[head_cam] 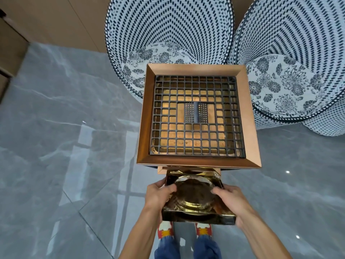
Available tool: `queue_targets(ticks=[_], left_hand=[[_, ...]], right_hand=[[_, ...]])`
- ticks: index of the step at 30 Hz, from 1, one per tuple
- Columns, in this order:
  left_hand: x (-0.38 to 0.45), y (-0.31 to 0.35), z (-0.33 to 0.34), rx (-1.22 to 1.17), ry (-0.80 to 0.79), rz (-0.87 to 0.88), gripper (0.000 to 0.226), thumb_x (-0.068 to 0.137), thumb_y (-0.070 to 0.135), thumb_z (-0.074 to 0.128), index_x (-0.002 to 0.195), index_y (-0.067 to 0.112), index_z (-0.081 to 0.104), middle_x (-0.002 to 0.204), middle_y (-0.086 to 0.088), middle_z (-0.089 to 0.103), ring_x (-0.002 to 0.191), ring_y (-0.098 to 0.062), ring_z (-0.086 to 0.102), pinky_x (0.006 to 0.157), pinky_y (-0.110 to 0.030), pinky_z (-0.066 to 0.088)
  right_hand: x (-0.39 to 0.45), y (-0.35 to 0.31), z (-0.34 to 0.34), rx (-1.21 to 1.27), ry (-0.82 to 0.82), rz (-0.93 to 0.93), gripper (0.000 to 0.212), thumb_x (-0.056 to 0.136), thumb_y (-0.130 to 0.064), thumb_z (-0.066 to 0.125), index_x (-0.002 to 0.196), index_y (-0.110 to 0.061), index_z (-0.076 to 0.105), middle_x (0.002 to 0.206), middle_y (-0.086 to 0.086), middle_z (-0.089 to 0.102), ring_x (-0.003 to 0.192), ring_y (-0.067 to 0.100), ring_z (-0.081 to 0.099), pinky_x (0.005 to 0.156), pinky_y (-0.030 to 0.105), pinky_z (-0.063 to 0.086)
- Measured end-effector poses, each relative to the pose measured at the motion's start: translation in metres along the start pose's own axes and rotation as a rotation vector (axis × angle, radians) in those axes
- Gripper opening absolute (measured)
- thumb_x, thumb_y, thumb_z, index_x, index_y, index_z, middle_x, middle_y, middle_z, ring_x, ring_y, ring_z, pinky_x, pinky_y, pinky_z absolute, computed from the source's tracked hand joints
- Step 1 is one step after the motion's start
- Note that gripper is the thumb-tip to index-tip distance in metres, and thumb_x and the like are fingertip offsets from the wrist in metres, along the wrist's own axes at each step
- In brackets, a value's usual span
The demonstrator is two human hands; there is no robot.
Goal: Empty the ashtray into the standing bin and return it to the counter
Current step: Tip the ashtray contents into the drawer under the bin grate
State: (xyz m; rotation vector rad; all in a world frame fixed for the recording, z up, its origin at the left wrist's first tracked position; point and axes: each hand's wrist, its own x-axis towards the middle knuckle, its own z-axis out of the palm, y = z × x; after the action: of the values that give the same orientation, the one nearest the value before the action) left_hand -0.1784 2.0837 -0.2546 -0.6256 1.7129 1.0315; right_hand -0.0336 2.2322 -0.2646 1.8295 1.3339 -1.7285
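A square, glossy gold-tinted ashtray [196,198] with a round dark bowl is held level at the front of the standing bin [197,162], just below its copper rim. My left hand [159,196] grips its left side, thumb over the top edge. My right hand [230,201] grips its right side and near corner. The bin is square, copper-framed, with a black grid [197,116] over a gold tray and a small perforated plate at the centre. The ashtray's far edge sits at the opening under the bin's rim.
Two blue-and-white woven chairs [168,34] [298,62] with floral cushions stand right behind the bin. Glossy grey marble floor [65,128] spreads to the left and front. A wooden wall panel [46,19] runs along the upper left. My feet [184,232] are below the ashtray.
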Motion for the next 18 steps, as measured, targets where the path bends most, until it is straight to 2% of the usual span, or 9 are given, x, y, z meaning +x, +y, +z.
queue_targets(ticks=[3, 7, 9, 10, 11, 13, 15, 18], left_hand=[[-0.002, 0.009, 0.001, 0.029, -0.022, 0.025, 0.049, 0.088, 0.002, 0.074, 0.136, 0.007, 0.063, 0.106, -0.022, 0.079, 0.096, -0.039, 0.077, 0.081, -0.045, 0.065], [-0.003, 0.027, 0.001, 0.055, 0.029, 0.148, 0.031, 0.09, 0.012, 0.076, 0.115, 0.019, 0.058, 0.096, -0.011, 0.076, 0.089, -0.03, 0.077, 0.079, -0.043, 0.066], [-0.002, 0.034, -0.001, 0.063, 0.033, 0.13, 0.02, 0.089, 0.01, 0.076, 0.103, 0.015, 0.063, 0.098, -0.012, 0.077, 0.09, -0.03, 0.076, 0.078, -0.042, 0.065], [-0.003, 0.033, -0.002, 0.069, 0.023, 0.112, 0.016, 0.089, 0.007, 0.075, 0.102, 0.012, 0.066, 0.102, -0.015, 0.077, 0.094, -0.032, 0.075, 0.084, -0.044, 0.063], [-0.004, 0.032, -0.003, 0.084, 0.015, 0.098, 0.016, 0.09, 0.006, 0.074, 0.105, 0.009, 0.068, 0.106, -0.017, 0.077, 0.098, -0.034, 0.075, 0.09, -0.047, 0.062], [-0.004, 0.029, -0.003, 0.098, 0.02, 0.076, 0.026, 0.09, 0.008, 0.074, 0.114, 0.005, 0.067, 0.106, -0.021, 0.078, 0.098, -0.037, 0.076, 0.094, -0.05, 0.062], [0.0, 0.022, -0.004, 0.088, 0.007, 0.054, 0.038, 0.088, 0.009, 0.076, 0.124, 0.005, 0.064, 0.109, -0.023, 0.077, 0.1, -0.038, 0.076, 0.095, -0.051, 0.061], [0.005, 0.015, -0.005, 0.077, -0.013, 0.046, 0.053, 0.087, 0.008, 0.076, 0.138, 0.006, 0.058, 0.118, -0.023, 0.074, 0.107, -0.039, 0.073, 0.096, -0.05, 0.061]], right_hand=[[-0.002, -0.008, -0.001, 0.053, -0.007, 0.004, 0.009, 0.09, -0.019, 0.072, 0.097, -0.015, 0.066, 0.077, 0.01, 0.078, 0.073, 0.026, 0.075, 0.058, 0.029, 0.056], [-0.001, -0.014, 0.003, 0.186, 0.042, -0.078, 0.017, 0.089, -0.033, 0.075, 0.103, -0.03, 0.066, 0.09, -0.001, 0.075, 0.08, 0.018, 0.069, 0.048, 0.023, 0.052], [0.001, -0.015, 0.005, 0.211, 0.062, -0.013, 0.019, 0.088, -0.031, 0.076, 0.104, -0.026, 0.067, 0.091, 0.005, 0.073, 0.079, 0.021, 0.068, 0.049, 0.025, 0.051], [0.002, -0.012, 0.005, 0.204, 0.064, 0.033, 0.023, 0.088, -0.027, 0.076, 0.108, -0.02, 0.067, 0.091, 0.009, 0.073, 0.078, 0.025, 0.068, 0.049, 0.026, 0.051], [-0.001, -0.014, 0.006, 0.198, 0.056, 0.064, 0.029, 0.087, -0.024, 0.077, 0.112, -0.015, 0.066, 0.091, 0.013, 0.073, 0.076, 0.027, 0.07, 0.045, 0.026, 0.052], [-0.001, -0.015, 0.008, 0.177, 0.052, 0.079, 0.031, 0.087, -0.021, 0.077, 0.114, -0.011, 0.066, 0.085, 0.015, 0.075, 0.064, 0.028, 0.072, 0.032, 0.023, 0.05], [0.003, -0.008, 0.007, 0.153, 0.064, 0.086, 0.03, 0.087, -0.021, 0.077, 0.113, -0.011, 0.067, 0.082, 0.015, 0.075, 0.058, 0.028, 0.073, 0.03, 0.022, 0.049], [0.005, -0.001, 0.009, 0.128, 0.055, 0.078, 0.032, 0.086, -0.021, 0.077, 0.113, -0.01, 0.065, 0.089, 0.016, 0.076, 0.072, 0.029, 0.074, 0.034, 0.021, 0.05]])
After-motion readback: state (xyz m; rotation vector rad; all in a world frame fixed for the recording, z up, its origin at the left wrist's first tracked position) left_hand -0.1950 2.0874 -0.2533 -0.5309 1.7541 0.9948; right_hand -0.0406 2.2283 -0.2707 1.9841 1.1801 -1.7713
